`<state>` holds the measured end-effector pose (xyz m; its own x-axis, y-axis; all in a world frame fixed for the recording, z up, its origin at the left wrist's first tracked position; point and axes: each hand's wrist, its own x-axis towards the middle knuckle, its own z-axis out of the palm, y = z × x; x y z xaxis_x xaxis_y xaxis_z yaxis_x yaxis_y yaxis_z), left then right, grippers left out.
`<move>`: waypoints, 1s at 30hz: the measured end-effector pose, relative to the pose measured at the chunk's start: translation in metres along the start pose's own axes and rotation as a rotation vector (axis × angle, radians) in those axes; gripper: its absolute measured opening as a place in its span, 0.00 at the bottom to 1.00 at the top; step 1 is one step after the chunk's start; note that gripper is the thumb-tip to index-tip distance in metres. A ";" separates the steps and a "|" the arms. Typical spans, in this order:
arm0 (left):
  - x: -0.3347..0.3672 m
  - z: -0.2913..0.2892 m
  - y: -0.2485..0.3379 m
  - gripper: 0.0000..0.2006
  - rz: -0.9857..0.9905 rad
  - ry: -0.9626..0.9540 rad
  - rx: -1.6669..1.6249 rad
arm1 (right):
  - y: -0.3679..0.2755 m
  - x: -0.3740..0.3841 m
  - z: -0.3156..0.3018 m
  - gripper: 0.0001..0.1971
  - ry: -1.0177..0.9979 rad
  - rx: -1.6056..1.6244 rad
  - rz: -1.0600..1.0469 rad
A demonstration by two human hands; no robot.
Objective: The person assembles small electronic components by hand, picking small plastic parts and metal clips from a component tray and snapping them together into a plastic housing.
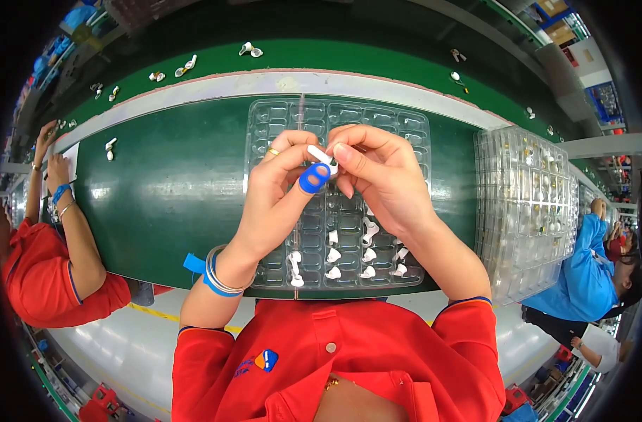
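Note:
My left hand [268,193] pinches a white earbud [319,152] between its fingers and a thumb that wears a blue perforated finger sleeve [312,180]. On the earbud's other end, the thumb and fingers of my right hand [391,176] are closed too, partly hiding it. Both hands are raised over a clear plastic tray [265,112] with many moulded pockets. White earbud pieces [334,256] lie in several pockets on the near side, and some longer white pieces [296,270] rest at the near left.
Clear trays [500,211] holding small parts are stacked at the right. Beyond a pale rail [215,88], white earbud parts [187,65] lie scattered on a green belt [286,56]. Two small white pieces [110,148] sit on the green bench at left. Co-workers sit on both sides.

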<state>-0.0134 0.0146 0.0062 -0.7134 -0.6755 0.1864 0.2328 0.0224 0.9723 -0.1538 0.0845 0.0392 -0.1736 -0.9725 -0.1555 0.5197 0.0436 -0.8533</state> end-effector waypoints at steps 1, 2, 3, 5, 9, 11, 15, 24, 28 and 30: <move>0.000 -0.001 0.000 0.11 0.050 0.006 0.131 | 0.000 0.000 0.001 0.04 0.006 -0.013 -0.012; 0.000 0.000 0.000 0.11 0.048 0.007 0.133 | 0.002 0.000 0.000 0.04 0.005 -0.011 -0.010; 0.001 0.000 0.000 0.11 -0.029 -0.015 -0.001 | 0.006 0.001 -0.001 0.04 0.005 -0.203 -0.188; 0.001 0.001 0.001 0.11 -0.109 -0.032 -0.131 | 0.008 0.002 0.000 0.04 0.000 -0.391 -0.363; 0.000 0.003 0.001 0.11 -0.029 -0.015 -0.038 | 0.003 0.001 0.003 0.04 0.032 -0.159 -0.112; 0.001 0.000 -0.001 0.09 0.056 -0.019 0.203 | 0.001 0.002 0.003 0.03 0.061 -0.118 -0.095; 0.000 -0.001 -0.002 0.08 -0.037 0.089 0.016 | 0.005 0.002 0.006 0.03 0.038 -0.421 -0.365; 0.003 0.000 0.004 0.07 0.234 0.137 0.495 | 0.001 0.003 0.001 0.06 0.065 -0.279 -0.225; 0.004 0.000 0.002 0.07 0.280 0.126 0.527 | -0.002 0.003 -0.003 0.08 0.068 -0.276 -0.178; 0.004 0.001 0.002 0.06 0.303 0.123 0.557 | -0.002 0.004 -0.003 0.08 0.053 -0.285 -0.169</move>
<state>-0.0166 0.0124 0.0096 -0.5814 -0.6579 0.4787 0.0106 0.5822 0.8130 -0.1582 0.0816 0.0393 -0.2841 -0.9586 -0.0192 0.2262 -0.0475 -0.9729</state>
